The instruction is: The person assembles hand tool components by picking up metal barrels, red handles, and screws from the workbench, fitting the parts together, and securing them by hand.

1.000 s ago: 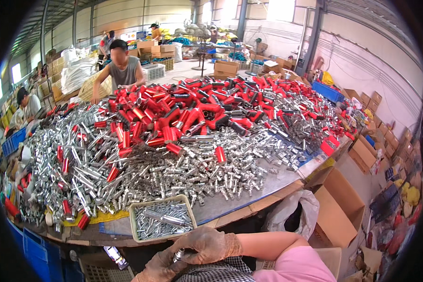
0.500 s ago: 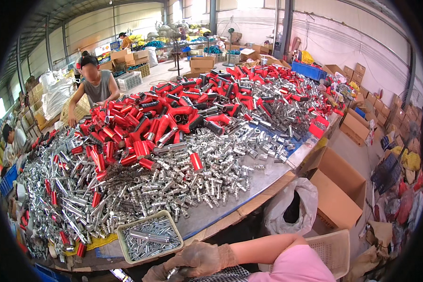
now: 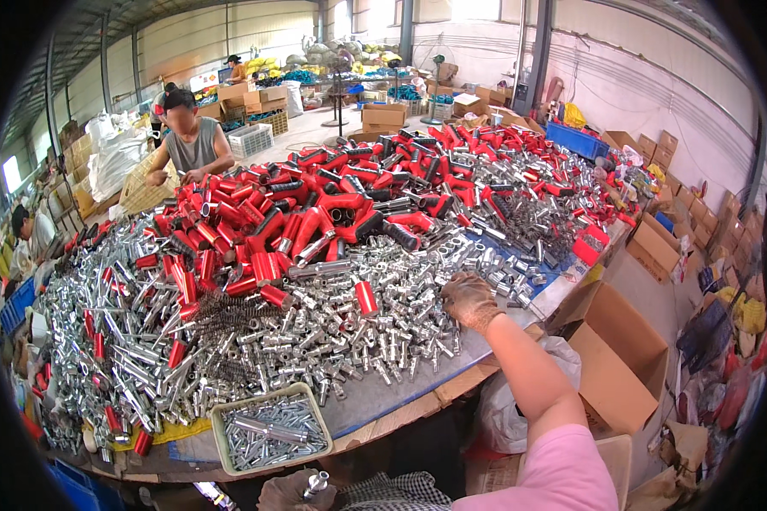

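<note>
My left hand [image 3: 288, 492], in a grey-brown work glove, is closed round a shiny metal fitting [image 3: 317, 484] at the lower edge, just below the green tray [image 3: 217, 439]. The tray holds small silver screws and a thicker metal tube. My right hand [image 3: 471, 302], gloved too, reaches over the table to the right border of the silver fittings [image 3: 392, 315]. Its fingers curl down among them; what they grip is hidden. Red cylindrical sleeves [image 3: 366, 299] and dark springs [image 3: 230, 319] lie among the metal parts.
A large heap of red and black handles [image 3: 341, 213] covers the table's far side. Someone in a grey sleeveless top [image 3: 193, 149] works behind it. An open cardboard box [image 3: 614, 358] and a whitish plastic bag [image 3: 507, 409] stand right of the table's wooden edge [image 3: 464, 381].
My right hand has left my left hand and stretched forward and right to the metal fittings. A fitting now shows upright in my left hand. The view has shifted slightly.
</note>
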{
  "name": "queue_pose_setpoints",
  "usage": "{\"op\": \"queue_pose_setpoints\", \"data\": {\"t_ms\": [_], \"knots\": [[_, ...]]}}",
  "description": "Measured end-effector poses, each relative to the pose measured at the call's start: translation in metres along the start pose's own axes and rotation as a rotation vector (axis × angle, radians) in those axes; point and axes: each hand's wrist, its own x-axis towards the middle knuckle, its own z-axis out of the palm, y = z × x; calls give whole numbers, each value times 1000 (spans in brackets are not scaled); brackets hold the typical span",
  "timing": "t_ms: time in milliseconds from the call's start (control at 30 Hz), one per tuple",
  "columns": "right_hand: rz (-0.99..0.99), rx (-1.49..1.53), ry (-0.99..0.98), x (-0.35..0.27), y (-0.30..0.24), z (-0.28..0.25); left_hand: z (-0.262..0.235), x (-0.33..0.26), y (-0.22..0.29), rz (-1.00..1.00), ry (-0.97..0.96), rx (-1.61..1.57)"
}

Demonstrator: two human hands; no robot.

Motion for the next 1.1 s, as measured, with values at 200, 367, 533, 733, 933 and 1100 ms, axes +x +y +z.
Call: {"op": "queue_pose_setpoints", "data": {"t_ms": [200, 367, 533, 733, 933, 1100], "knots": [[72, 30, 25, 2, 10, 7, -7, -9, -3, -52, -29, -116], [51, 155, 229, 10, 21, 16, -11, -14, -13, -109, -39, -207], [160, 659, 368, -6, -2, -29, -19, -22, -9, -147, -51, -207], [44, 656, 232, -41, -64, -65, -19, -35, -17, -209, -85, -143], [-446, 1005, -298, -134, -150, -75, -25, -23, -35, 112, 108, -12], [-606, 1187, -758, -173, -201, -52, -29, -22, -41, -24, -95, -293]]}}
